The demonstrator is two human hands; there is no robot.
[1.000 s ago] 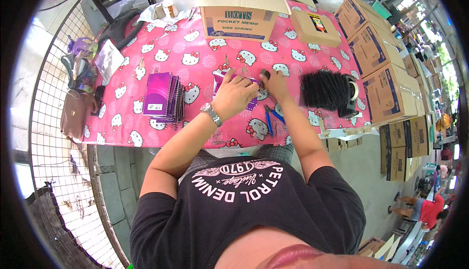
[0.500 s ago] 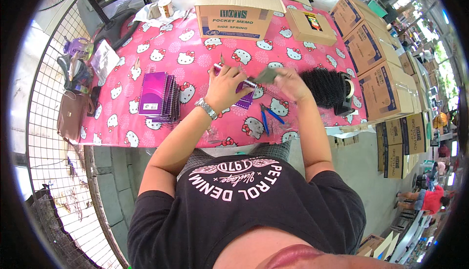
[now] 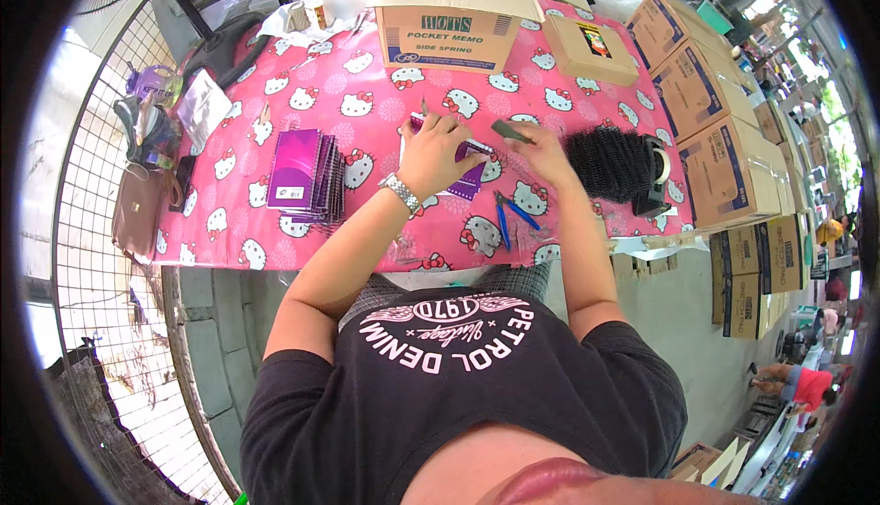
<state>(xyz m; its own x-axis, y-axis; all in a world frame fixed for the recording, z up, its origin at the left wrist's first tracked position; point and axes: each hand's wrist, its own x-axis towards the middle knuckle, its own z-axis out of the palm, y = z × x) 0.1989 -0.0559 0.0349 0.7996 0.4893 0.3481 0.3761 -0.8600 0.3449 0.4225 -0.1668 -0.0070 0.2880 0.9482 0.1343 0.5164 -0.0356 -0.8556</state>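
Left hand (image 3: 438,149), silver wristwatch on the wrist, lies palm-down on a small purple spiral notebook (image 3: 463,175) flat on the table (image 3: 367,111), which has a pink cloth with a white cartoon-cat print. Left fingers are spread and pressing on the notebook's cover, not curled around it. A thin pinkish stick-like item pokes up just beyond the left fingertips; too small to tell what it is.

Right hand (image 3: 543,152) sits just right of the notebook, fingers pinched on a small flat dark-grey piece (image 3: 510,130) held just above the cloth. The notebook lies at table centre, between both hands, mostly under the left palm.

Blue-handled pliers (image 3: 510,216) lie on the cloth near the table's front edge, just below the notebook and between the forearms. A stack of purple notebooks (image 3: 307,175) is on the left, well apart from the left hand. A bundle of black spiral coils (image 3: 610,164) lies right of the right hand, near it, with a black tape dispenser (image 3: 653,180) touching its far side.

An open brown cardboard box (image 3: 449,33) stands at the back of the table, with a smaller closed cardboard box (image 3: 587,51) beside it. Stacked brown cartons (image 3: 724,148) stand off the table's right end. A brown handbag (image 3: 137,212) hangs on the wire fence at left.
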